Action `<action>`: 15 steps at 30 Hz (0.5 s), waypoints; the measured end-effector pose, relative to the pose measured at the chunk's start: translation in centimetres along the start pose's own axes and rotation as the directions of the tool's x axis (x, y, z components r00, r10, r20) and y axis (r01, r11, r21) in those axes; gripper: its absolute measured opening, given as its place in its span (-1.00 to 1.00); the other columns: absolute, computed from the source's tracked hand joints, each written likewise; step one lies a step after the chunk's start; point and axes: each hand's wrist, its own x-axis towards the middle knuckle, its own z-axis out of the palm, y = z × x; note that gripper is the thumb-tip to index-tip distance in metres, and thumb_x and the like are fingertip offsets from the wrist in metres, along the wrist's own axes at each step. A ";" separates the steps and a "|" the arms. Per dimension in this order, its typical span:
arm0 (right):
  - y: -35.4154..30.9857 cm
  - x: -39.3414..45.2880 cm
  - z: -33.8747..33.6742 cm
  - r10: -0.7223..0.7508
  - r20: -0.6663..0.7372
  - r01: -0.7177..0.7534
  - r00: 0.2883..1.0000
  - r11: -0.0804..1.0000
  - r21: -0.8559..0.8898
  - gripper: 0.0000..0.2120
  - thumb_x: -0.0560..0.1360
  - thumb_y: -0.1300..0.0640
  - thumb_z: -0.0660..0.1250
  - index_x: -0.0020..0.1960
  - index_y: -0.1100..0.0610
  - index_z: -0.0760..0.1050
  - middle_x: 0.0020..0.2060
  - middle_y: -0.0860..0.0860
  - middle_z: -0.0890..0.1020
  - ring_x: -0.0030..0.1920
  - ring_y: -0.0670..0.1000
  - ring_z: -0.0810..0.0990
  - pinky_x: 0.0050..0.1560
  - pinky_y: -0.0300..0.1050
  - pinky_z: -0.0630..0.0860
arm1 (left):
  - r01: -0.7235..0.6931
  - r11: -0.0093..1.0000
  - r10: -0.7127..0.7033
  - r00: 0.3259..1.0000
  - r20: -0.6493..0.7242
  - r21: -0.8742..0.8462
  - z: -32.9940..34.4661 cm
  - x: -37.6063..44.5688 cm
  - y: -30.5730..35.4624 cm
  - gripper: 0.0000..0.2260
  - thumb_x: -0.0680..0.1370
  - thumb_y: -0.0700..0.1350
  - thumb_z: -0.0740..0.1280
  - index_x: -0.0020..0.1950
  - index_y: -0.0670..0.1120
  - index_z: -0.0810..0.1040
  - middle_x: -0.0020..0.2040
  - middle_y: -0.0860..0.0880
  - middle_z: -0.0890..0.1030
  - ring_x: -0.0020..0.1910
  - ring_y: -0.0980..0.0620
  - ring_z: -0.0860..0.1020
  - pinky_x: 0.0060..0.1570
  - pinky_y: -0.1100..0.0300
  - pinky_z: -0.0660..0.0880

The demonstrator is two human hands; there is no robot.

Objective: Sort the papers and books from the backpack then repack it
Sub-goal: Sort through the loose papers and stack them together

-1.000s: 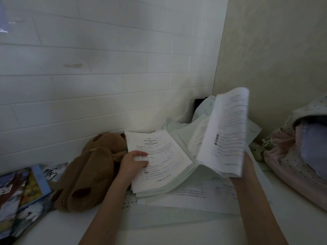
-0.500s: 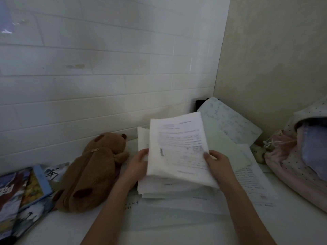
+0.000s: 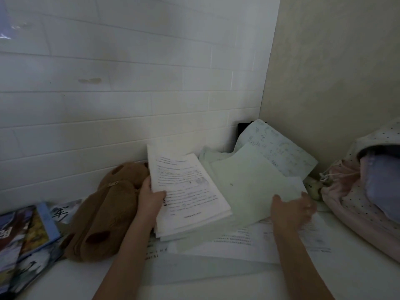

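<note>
- One stack (image 3: 186,191) of printed white sheets lies tilted on the white tabletop (image 3: 357,273), near the tiled wall (image 3: 129,83); how many sheets it holds cannot be told.
- The left hand (image 3: 151,198) grips the stack's left edge, thumb on the top page, fingers underneath.
- One pale green sheet (image 3: 249,187) lies just right of the stack, overlapping its lower right corner; more green sheets peek out behind it, number unclear.
- The right hand (image 3: 290,211) holds the green sheet's right edge; its fingers curl at the edge, blurred, so the exact hold cannot be told.
- One handwritten sheet (image 3: 279,148) leans in the corner behind the green sheet; a dark object (image 3: 243,128) shows behind it.
- Loose printed papers (image 3: 249,241) are spread flat under the stack and both hands.
- One pink dotted backpack (image 3: 357,191) stands at the right, open at the top; something bluish (image 3: 383,182) fills its mouth; a small plush charm (image 3: 312,188) lies just beside it.
- One brown plush bear (image 3: 104,213) lies left of the stack, touching the left hand's back.
- Several colourful books (image 3: 26,239) lie overlapped at the far left, partly cut off by the frame.
</note>
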 end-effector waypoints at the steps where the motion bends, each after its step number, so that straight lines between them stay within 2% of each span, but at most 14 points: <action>1: 0.1 0.5 -0.2 0.095 -0.037 -0.090 0.995 0.989 0.121 -0.34 0.42 0.25 0.39 0.42 0.24 0.16 0.44 0.26 0.13 0.38 0.25 0.26 0.31 -0.01 0.29 | -0.031 0.999 0.031 0.999 -0.014 0.008 -0.1 0.0 0.0 -0.40 0.46 -0.50 0.20 0.45 -0.12 0.26 0.20 -0.02 0.45 0.12 0.03 0.44 -0.11 0.26 0.43; 3: 0.4 1.1 -0.1 0.276 -0.006 -0.260 0.961 0.912 0.316 -0.31 0.40 0.25 0.42 0.41 0.23 0.14 0.40 0.25 0.21 0.30 0.22 0.37 0.18 -0.07 0.40 | -0.098 0.993 0.099 0.995 -0.015 0.064 0.1 -0.1 -0.2 -0.37 0.45 -0.51 0.18 0.47 -0.11 0.24 0.25 -0.04 0.46 0.15 0.05 0.43 -0.04 0.25 0.45; 5: 0.7 1.2 0.5 0.389 0.127 -0.399 0.912 0.777 0.486 -0.26 0.38 0.21 0.47 0.40 0.18 0.11 0.34 0.19 0.32 0.22 0.16 0.46 0.16 -0.05 0.45 | -0.135 0.983 0.138 0.990 -0.015 0.123 0.2 -0.2 -0.5 -0.33 0.43 -0.51 0.18 0.48 -0.09 0.19 0.32 -0.09 0.45 0.18 0.06 0.41 0.13 0.16 0.43; 6: 0.8 1.0 0.8 0.407 0.216 -0.454 0.887 0.695 0.557 -0.24 0.36 0.19 0.49 0.40 0.16 0.11 0.31 0.15 0.38 0.19 0.13 0.50 0.18 0.04 0.49 | -0.139 0.980 0.143 0.989 -0.020 0.139 0.2 -0.1 -0.6 -0.31 0.43 -0.51 0.18 0.49 -0.08 0.17 0.33 -0.09 0.44 0.18 0.07 0.41 0.17 0.14 0.41; 7: 1.0 0.8 1.0 0.379 0.300 -0.483 0.875 0.662 0.573 -0.27 0.36 0.17 0.51 0.39 0.15 0.17 0.28 0.13 0.45 0.16 0.11 0.53 0.17 0.13 0.52 | -0.143 0.979 0.147 0.989 -0.019 0.143 0.2 -0.1 -0.6 -0.30 0.42 -0.51 0.18 0.50 -0.07 0.16 0.33 -0.09 0.43 0.18 0.08 0.40 0.18 0.15 0.41; 8: 0.9 0.4 1.2 0.316 0.377 -0.484 0.871 0.689 0.540 -0.37 0.37 0.16 0.50 0.34 0.16 0.28 0.23 0.10 0.51 0.12 0.10 0.56 0.15 0.17 0.54 | -0.148 0.979 0.152 0.988 -0.016 0.141 0.2 0.0 -0.6 -0.29 0.42 -0.51 0.18 0.50 -0.06 0.15 0.34 -0.08 0.43 0.19 0.09 0.40 0.18 0.15 0.40; 10: 0.2 -0.7 1.1 0.161 0.564 -0.411 0.810 0.841 0.351 -0.60 0.43 0.18 0.46 0.21 0.15 0.44 0.05 0.07 0.60 0.00 0.08 0.59 0.00 0.12 0.60 | -0.154 0.977 0.158 0.987 -0.017 0.145 0.2 0.0 -0.6 -0.27 0.42 -0.51 0.18 0.51 -0.05 0.14 0.33 -0.05 0.43 0.20 0.09 0.40 0.18 0.16 0.40; 11: -0.2 -1.3 1.0 0.119 0.629 -0.366 0.768 0.888 0.278 -0.69 0.45 0.22 0.42 0.16 0.15 0.47 -0.04 0.08 0.61 -0.07 0.09 0.59 -0.09 0.07 0.62 | -0.157 0.977 0.161 0.987 -0.016 0.142 0.2 -0.1 -0.6 -0.27 0.42 -0.51 0.19 0.51 -0.05 0.14 0.32 -0.04 0.43 0.20 0.09 0.40 0.17 0.17 0.40; 12: -0.5 -1.8 1.1 0.083 0.649 -0.311 0.756 0.918 0.245 -0.74 0.46 0.26 0.40 0.12 0.16 0.48 -0.08 0.09 0.60 -0.09 0.11 0.59 -0.10 0.07 0.62 | -0.163 0.977 0.167 0.986 -0.018 0.138 0.2 -0.2 -0.6 -0.28 0.43 -0.51 0.19 0.52 -0.05 0.14 0.29 -0.02 0.43 0.19 0.09 0.40 0.14 0.18 0.41; 13: -0.6 -2.0 1.1 0.034 0.580 -0.212 0.814 0.947 0.242 -0.76 0.44 0.27 0.38 0.10 0.19 0.50 -0.08 0.10 0.60 -0.05 0.13 0.59 -0.02 0.10 0.59 | -0.168 0.977 0.172 0.985 -0.017 0.131 0.2 -0.2 -0.5 -0.28 0.43 -0.50 0.19 0.52 -0.05 0.13 0.26 0.01 0.43 0.17 0.09 0.41 0.10 0.20 0.41; 14: -0.8 -2.0 0.9 -0.032 0.454 -0.082 0.891 0.970 0.229 -0.78 0.44 0.28 0.36 0.09 0.25 0.50 -0.06 0.10 0.58 -0.01 0.11 0.57 0.05 0.07 0.54 | -0.174 0.977 0.177 0.984 -0.013 0.121 0.2 -0.3 -0.4 -0.28 0.44 -0.50 0.19 0.52 -0.04 0.13 0.23 0.03 0.43 0.16 0.10 0.42 0.07 0.22 0.41; 15: -1.0 -1.8 0.4 -0.088 0.291 0.035 0.953 0.983 0.181 -0.83 0.47 0.30 0.31 0.05 0.31 0.50 -0.10 0.10 0.54 -0.02 0.08 0.52 0.03 -0.02 0.47 | -0.183 0.976 0.185 0.983 -0.007 0.114 0.2 -0.3 -0.4 -0.28 0.45 -0.50 0.18 0.52 -0.03 0.12 0.21 0.05 0.43 0.15 0.10 0.43 0.06 0.22 0.41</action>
